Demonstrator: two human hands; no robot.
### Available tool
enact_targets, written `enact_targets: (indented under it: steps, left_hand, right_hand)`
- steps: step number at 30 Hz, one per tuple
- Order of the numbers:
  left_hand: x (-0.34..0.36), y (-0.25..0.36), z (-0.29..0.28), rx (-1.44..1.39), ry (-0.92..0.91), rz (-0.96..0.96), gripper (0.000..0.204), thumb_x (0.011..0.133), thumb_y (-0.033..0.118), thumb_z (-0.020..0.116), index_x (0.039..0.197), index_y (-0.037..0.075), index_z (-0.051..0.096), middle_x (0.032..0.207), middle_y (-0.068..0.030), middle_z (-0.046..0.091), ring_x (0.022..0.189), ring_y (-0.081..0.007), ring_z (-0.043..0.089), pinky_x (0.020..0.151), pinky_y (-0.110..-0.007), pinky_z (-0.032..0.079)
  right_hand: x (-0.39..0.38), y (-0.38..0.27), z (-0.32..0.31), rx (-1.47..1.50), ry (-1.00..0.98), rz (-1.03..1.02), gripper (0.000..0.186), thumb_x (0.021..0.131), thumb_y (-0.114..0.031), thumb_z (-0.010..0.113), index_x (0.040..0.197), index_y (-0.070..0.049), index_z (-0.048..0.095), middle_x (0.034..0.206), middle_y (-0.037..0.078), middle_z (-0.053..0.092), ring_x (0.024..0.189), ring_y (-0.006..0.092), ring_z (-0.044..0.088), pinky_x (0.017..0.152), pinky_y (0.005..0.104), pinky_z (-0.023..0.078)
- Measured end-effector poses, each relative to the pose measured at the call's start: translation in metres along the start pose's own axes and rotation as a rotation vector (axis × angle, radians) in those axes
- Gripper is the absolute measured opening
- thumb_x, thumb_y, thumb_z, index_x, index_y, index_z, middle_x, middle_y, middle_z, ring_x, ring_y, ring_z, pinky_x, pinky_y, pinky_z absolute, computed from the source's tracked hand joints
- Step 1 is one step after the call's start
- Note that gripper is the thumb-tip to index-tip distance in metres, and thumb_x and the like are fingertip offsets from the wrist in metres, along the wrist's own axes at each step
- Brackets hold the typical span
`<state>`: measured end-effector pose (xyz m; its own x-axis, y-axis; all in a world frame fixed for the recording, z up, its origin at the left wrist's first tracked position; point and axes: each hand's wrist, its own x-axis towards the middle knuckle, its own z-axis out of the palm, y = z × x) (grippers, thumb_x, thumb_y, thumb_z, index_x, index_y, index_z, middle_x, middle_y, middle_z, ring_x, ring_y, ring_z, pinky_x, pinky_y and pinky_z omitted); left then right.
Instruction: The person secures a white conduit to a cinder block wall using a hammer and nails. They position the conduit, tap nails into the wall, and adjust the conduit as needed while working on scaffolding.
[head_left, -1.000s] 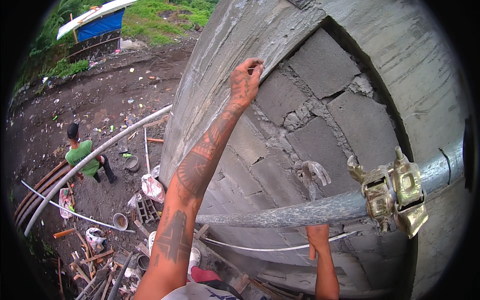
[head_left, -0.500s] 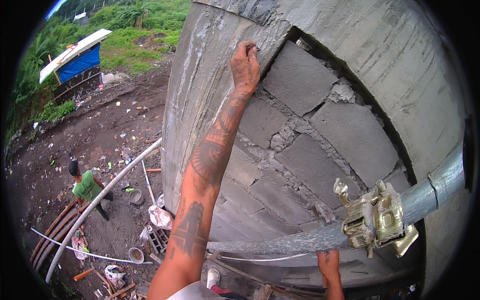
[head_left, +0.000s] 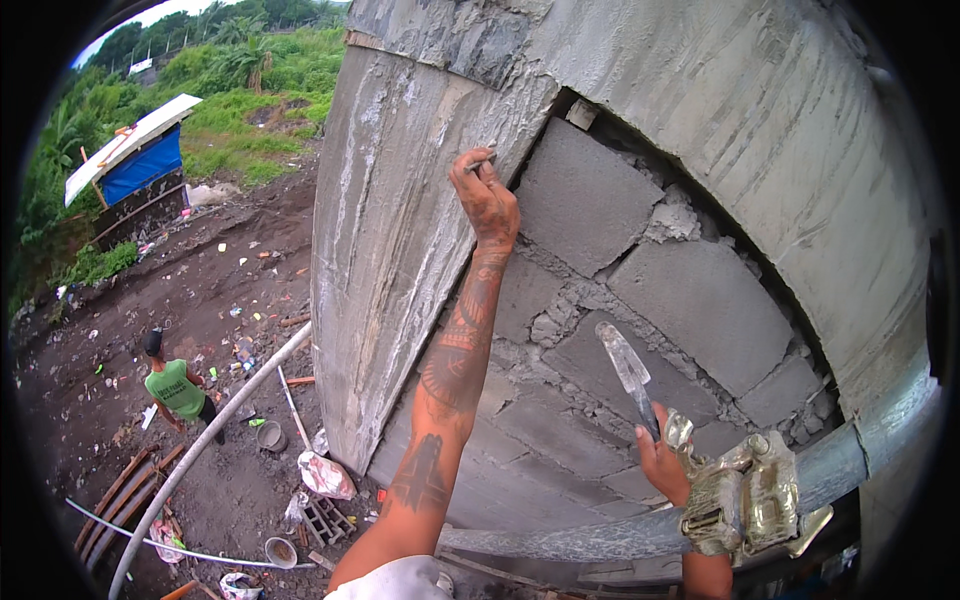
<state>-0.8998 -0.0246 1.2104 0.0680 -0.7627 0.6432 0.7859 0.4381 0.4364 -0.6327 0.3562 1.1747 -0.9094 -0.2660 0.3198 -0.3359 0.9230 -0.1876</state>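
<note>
My left hand [head_left: 484,203] is raised in front of the smooth concrete column [head_left: 400,210], its fingers pinched around something small and greyish that I cannot make out. It is near the column's right edge, where the recessed block wall [head_left: 590,195] begins. My right hand [head_left: 662,462] is closed around the dark handle of a narrow trowel [head_left: 626,360], whose mortar-smeared blade points up and to the left in front of the blocks. That hand is just above a grey scaffold pipe [head_left: 590,535], left of a metal scaffold clamp [head_left: 745,490] that partly hides the wrist.
A concrete beam [head_left: 740,170] overhangs the blocks, with a dark gap between them. Far below at left, a person in a green shirt [head_left: 178,390] stands on littered dark soil. A pale curved pole [head_left: 215,430] crosses there. A blue-walled shed [head_left: 140,165] is farther off.
My right hand has come up from below the pipe, bringing the trowel in front of the blocks. My left hand appears lower, still pinched. The view has shifted, and the person below stands more upright.
</note>
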Motion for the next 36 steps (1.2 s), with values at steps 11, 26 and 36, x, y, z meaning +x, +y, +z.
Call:
enact_targets:
  steps: [11,26,36]
  left_hand:
    - [-0.002,-0.006,-0.002,0.156,0.031,0.08,0.011,0.103,0.004,0.052,0.113,0.004,0.055,0.112,-0.013,0.059,0.105,-0.0314,0.055,0.095,-0.044,0.042]
    - [-0.006,-0.008,0.003,-0.062,0.006,-0.172,0.014,0.107,0.008,0.051,0.111,0.002,0.063,0.108,-0.012,0.063,0.102,-0.028,0.058,0.093,-0.041,0.046]
    - [0.004,0.007,-0.004,0.216,0.008,0.03,0.015,0.104,0.006,0.052,0.106,0.001,0.065,0.11,-0.0144,0.062,0.101,-0.0321,0.059,0.086,-0.042,0.048]
  right_hand:
    - [0.148,-0.128,-0.005,0.141,0.29,-0.542,0.042,0.1,-0.013,0.064,0.135,0.006,0.051,0.093,0.024,0.069,0.07,0.0333,0.072,0.058,0.0398,0.057]
    - [0.181,-0.177,0.011,-0.018,0.392,-0.723,0.055,0.095,-0.019,0.071,0.144,-0.004,0.051,0.082,0.011,0.061,0.059,0.0251,0.066,0.05,0.0386,0.054]
    - [0.174,-0.182,0.031,-0.019,0.383,-0.788,0.053,0.095,-0.019,0.069,0.141,0.0,0.053,0.082,0.009,0.061,0.058,0.0238,0.065,0.048,0.0356,0.053]
